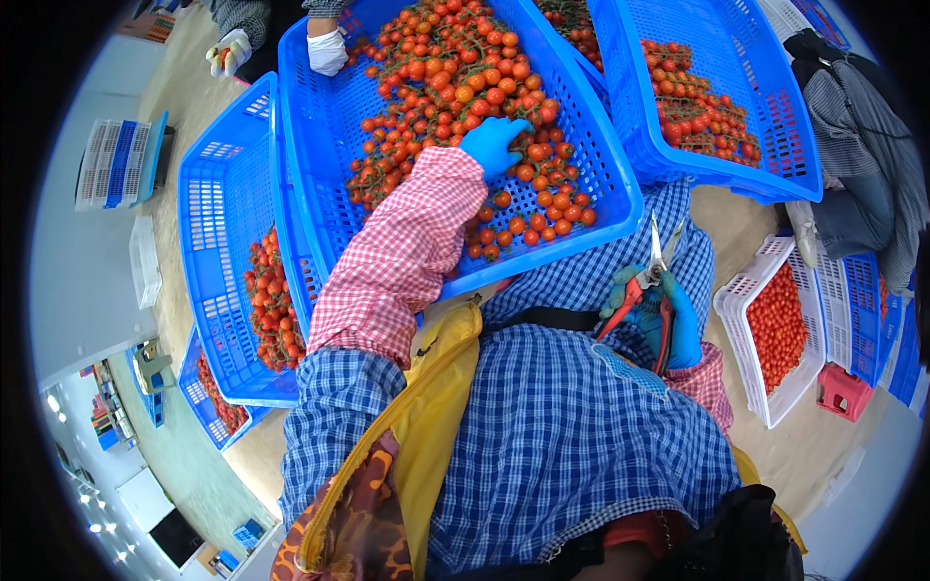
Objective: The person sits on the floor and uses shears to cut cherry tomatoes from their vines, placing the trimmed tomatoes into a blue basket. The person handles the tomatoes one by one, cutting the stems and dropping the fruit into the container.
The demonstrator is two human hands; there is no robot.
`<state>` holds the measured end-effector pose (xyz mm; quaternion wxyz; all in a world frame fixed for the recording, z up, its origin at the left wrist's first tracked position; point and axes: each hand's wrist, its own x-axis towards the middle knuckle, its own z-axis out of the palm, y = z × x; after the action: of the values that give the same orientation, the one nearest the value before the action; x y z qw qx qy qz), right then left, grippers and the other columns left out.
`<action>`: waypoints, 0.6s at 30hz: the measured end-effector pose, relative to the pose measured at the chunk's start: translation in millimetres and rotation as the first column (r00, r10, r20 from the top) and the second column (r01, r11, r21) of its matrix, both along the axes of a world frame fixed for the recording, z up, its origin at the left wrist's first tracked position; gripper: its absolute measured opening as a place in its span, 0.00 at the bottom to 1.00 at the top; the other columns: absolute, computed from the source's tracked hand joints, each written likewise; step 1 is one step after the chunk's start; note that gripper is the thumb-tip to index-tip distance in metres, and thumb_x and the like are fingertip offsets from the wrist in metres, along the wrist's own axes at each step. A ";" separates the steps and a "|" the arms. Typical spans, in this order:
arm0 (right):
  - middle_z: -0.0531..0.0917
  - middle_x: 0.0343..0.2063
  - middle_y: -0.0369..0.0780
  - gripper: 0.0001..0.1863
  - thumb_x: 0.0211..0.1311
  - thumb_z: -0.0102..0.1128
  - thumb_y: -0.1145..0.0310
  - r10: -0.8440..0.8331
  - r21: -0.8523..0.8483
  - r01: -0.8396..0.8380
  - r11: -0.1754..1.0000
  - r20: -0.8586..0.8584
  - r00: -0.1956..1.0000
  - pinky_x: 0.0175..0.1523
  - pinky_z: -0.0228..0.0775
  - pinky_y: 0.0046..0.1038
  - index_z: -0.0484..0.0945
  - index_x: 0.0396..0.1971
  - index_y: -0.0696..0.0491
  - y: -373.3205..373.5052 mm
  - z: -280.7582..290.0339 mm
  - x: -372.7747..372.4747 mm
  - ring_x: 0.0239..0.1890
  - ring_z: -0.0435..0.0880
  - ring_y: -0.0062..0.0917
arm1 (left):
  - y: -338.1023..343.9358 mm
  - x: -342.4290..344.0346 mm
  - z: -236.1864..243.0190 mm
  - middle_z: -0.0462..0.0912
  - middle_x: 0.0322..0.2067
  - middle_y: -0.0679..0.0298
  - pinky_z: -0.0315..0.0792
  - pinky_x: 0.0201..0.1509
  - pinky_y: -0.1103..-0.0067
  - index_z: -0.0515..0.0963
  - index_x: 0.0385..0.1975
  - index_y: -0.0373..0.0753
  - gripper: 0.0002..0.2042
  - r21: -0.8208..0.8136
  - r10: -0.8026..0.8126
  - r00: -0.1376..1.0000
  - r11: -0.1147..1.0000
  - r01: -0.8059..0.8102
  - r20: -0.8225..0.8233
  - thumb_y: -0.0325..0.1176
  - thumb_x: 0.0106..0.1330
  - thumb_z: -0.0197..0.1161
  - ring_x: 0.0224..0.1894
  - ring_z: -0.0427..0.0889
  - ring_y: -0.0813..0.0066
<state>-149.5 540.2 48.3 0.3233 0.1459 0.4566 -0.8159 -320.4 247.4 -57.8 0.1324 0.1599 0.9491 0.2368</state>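
My left hand (pixel 492 147), in a blue glove, reaches into a big blue plastic crate (pixel 463 281) in front of me. Its fingers close on a bunch of cherry tomatoes (pixel 528 155); the fingertips are partly hidden among fruit and green stems. Many more red and orange tomatoes (pixel 426 82) lie heaped in the crate's far part, with a looser group at the near right corner. To the right, close to my lap, my right hand (pixel 683 324) grips red-handled pruning shears (pixel 635 295), their slightly parted metal blades pointing away from me.
Another blue crate of tomatoes (pixel 693 97) stands at right. Further blue crates (pixel 228 174) sit at left. A white crate of small tomatoes (pixel 775 329) and a red stool (pixel 845 392) are at far right. A co-worker's white-gloved hands (pixel 327 53) are at the far left edge.
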 end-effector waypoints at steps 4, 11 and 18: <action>0.79 0.32 0.46 0.30 0.65 0.37 0.47 -0.029 -0.009 0.029 1.000 0.024 0.999 0.45 0.72 0.37 0.70 0.45 0.62 2.7 -2.0 -2.0 0.36 0.79 0.34 | -40.9 9.8 -5.6 0.73 0.49 0.61 0.68 0.55 0.76 0.67 0.56 0.44 0.27 0.367 0.081 0.966 0.915 -0.169 0.244 0.31 0.52 0.63 0.52 0.71 0.73; 0.78 0.32 0.44 0.29 0.64 0.37 0.47 0.083 -0.017 -0.083 0.996 0.000 0.997 0.45 0.73 0.36 0.70 0.44 0.61 -10.6 -2.5 -3.5 0.35 0.79 0.33 | -89.2 66.4 23.5 0.66 0.56 0.62 0.69 0.56 0.72 0.54 0.62 0.40 0.31 0.638 -0.140 0.631 0.325 -0.699 0.763 0.34 0.61 0.60 0.57 0.68 0.68; 0.79 0.30 0.44 0.30 0.64 0.37 0.46 0.086 0.045 -0.087 0.995 0.019 0.996 0.44 0.73 0.34 0.71 0.44 0.61 -14.3 2.8 -4.3 0.34 0.80 0.32 | -76.7 87.4 56.5 0.57 0.62 0.61 0.68 0.59 0.65 0.46 0.65 0.45 0.38 0.689 -0.324 0.628 0.122 -0.714 0.708 0.26 0.58 0.62 0.61 0.64 0.62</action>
<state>-153.8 526.0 51.2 0.3588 0.1404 0.4781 -0.7893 -233.0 170.8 -1.2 0.3264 -0.0556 0.4181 0.8459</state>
